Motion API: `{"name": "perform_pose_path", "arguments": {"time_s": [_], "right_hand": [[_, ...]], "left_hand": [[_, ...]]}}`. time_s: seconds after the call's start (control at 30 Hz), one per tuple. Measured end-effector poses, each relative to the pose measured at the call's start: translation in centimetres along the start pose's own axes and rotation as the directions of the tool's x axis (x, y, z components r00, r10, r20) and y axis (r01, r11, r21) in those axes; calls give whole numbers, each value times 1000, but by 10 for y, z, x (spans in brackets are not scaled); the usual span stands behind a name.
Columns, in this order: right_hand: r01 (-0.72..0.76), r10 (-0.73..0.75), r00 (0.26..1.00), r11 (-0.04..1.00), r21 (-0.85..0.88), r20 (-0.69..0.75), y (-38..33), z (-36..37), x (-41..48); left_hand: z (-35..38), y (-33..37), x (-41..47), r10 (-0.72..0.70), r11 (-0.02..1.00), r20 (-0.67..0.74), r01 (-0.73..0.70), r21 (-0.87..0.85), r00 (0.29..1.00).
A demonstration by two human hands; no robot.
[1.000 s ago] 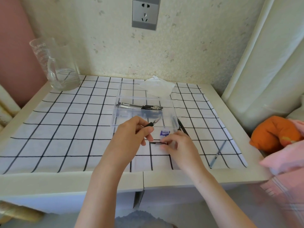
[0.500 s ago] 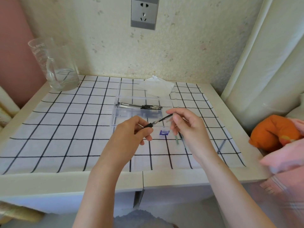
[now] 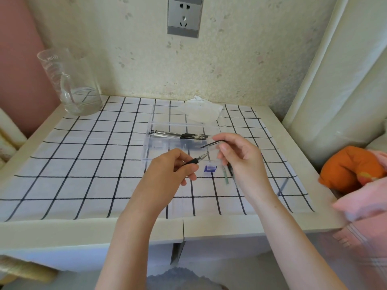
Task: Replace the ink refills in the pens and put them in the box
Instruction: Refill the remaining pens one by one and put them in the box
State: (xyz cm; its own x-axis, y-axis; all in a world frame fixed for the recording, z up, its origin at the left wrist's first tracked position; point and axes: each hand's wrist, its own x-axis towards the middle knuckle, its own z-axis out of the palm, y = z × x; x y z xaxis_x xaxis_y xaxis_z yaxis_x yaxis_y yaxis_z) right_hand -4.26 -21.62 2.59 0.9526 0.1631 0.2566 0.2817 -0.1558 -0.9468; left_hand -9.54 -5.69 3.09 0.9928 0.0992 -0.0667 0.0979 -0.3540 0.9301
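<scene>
Right hand (image 3: 240, 158) drew the refill (image 3: 211, 144) clear of left hand's (image 3: 167, 174) pen (image 3: 195, 160).

Rear of pen (image 3: 196, 160) inside left hand (image 3: 167, 176)

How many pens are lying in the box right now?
2 that I can tell apart, side by side along the far side of the clear box: the farther pen and the nearer pen. They overlap, so another may be hidden.

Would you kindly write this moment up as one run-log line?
left hand: holds pen | right hand: pinches refill | refill not yet in pen | box: pens inside
</scene>
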Motion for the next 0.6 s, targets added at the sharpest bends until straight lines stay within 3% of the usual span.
{"name": "perform_pose_path", "arguments": {"time_s": [0.1,0.6], "right_hand": [[0,0,1000,1000,-5,-13,0,-8,1],[27,-15,978,998,-52,209,-1,8,-6]], "left_hand": [[-2,-1,1,6,1000,-18,-6,-2,1000],[-1,-2,0,3,1000,4,-3,2,1000]]}}
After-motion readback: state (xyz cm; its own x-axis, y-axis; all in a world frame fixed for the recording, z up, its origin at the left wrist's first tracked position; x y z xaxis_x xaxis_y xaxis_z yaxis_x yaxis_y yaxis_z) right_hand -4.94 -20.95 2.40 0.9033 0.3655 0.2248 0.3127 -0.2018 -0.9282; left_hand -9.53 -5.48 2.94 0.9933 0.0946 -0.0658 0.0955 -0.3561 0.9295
